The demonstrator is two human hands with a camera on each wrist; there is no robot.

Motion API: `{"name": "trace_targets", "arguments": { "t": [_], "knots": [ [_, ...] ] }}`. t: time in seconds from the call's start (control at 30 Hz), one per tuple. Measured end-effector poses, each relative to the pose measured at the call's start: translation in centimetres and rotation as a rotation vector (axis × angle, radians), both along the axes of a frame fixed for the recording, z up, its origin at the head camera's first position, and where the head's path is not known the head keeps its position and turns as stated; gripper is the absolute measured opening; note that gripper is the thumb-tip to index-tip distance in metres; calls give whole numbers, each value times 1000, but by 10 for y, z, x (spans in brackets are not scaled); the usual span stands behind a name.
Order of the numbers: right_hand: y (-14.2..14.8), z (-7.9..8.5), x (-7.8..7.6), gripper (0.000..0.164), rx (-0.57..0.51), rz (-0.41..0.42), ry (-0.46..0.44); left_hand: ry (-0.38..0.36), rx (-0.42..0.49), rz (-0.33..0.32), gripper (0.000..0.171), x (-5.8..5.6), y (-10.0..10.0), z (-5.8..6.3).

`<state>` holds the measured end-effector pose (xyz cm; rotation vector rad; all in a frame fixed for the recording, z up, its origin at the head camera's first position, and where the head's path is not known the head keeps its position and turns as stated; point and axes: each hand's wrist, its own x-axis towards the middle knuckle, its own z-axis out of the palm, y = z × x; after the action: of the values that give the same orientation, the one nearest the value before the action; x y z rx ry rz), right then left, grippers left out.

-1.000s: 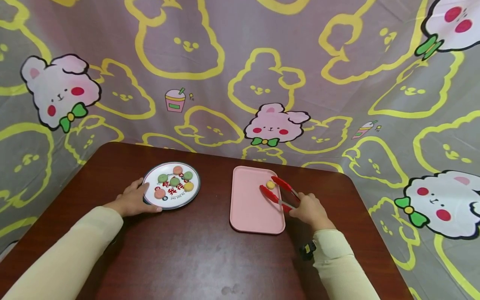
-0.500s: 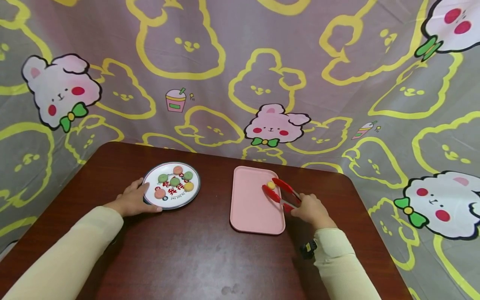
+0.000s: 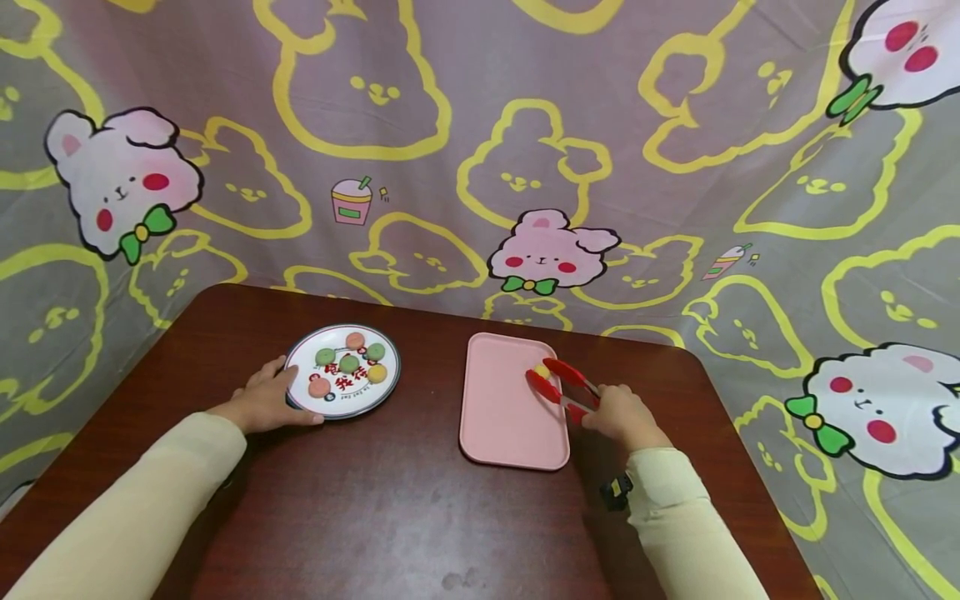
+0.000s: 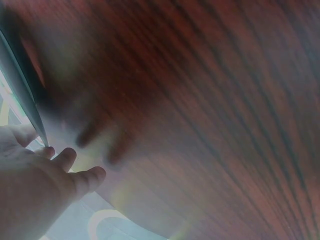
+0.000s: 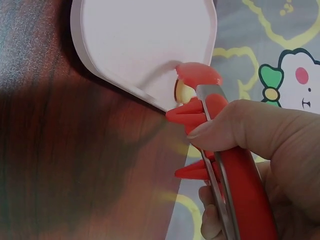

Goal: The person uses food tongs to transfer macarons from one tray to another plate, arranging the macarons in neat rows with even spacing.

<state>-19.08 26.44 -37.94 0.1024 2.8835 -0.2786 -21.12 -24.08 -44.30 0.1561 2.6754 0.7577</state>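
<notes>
My left hand rests against the left rim of a round white plate with a dark edge and red lettering. On it lie several macarons, such as the green macaron and the yellow macaron. In the left wrist view, the spread fingers show beside the plate's rim. My right hand grips red-tipped metal tongs over a pink tray. Between the tong tips, near the tray's far right corner, sits another yellow macaron, partly hidden by the tips.
Plate and tray both stand on a dark brown wooden table, with bare wood between them. A curtain with cartoon rabbits hangs along the far edge and both sides.
The tong tips have drawn closer together around the yellow macaron on the tray. My left hand and the plate have stayed in place.
</notes>
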Motion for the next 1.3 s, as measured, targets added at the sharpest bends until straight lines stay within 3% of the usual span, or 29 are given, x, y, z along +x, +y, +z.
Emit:
{"name": "trace_targets", "arguments": {
  "t": [0.2,0.57,0.97,1.3],
  "knots": [
    [-1,-2,-1,34,-37,-13,-30,5,3,-3,119,0,0,0],
    [1,-6,1,28,-62,6,3,15,-2,-4,119,-1,-1,-4],
    [5,-9,1,34,-67,-7,8,21,-6,-11,119,-1,-1,-5],
    [3,-6,4,55,-38,2,19,11,-1,-9,119,-3,-2,-5]
  ]
}}
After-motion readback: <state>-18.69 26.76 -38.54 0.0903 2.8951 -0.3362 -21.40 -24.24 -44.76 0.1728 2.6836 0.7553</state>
